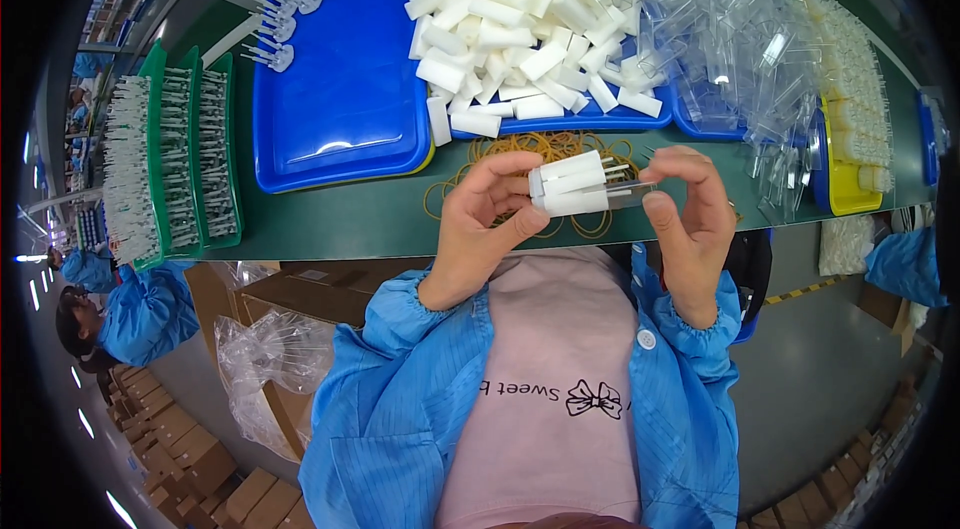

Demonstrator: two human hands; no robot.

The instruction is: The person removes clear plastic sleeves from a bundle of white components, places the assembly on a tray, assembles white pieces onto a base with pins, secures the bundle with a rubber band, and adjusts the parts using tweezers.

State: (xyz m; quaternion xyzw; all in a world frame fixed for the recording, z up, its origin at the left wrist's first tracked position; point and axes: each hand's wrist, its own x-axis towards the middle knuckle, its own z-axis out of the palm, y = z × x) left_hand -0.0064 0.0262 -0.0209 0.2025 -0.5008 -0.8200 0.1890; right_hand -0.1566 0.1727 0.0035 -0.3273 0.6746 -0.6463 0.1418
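Observation:
Over the table's near edge, my left hand [490, 219] grips a clear-based holder [539, 191] by its round base, tilted on its side. White rectangular foam pieces [572, 191] sit around its prongs, and several thin prongs stick out to the right. My right hand [690, 219] has its thumb and forefinger closing around the far end of a clear plastic sleeve [628, 193], which runs alongside the foam. Behind the holder lies a loose heap of tan rubber bands [590, 141], partly hidden by my hands.
White foam pieces [495, 14] heap a blue tray; clear sleeves [735, 39] pile beside it. A blue tray [340, 109] bears pronged holders [285, 14]. Green racks [155, 159] stand left, a yellow tray [850, 184] right. A person in blue [150, 314] is far left.

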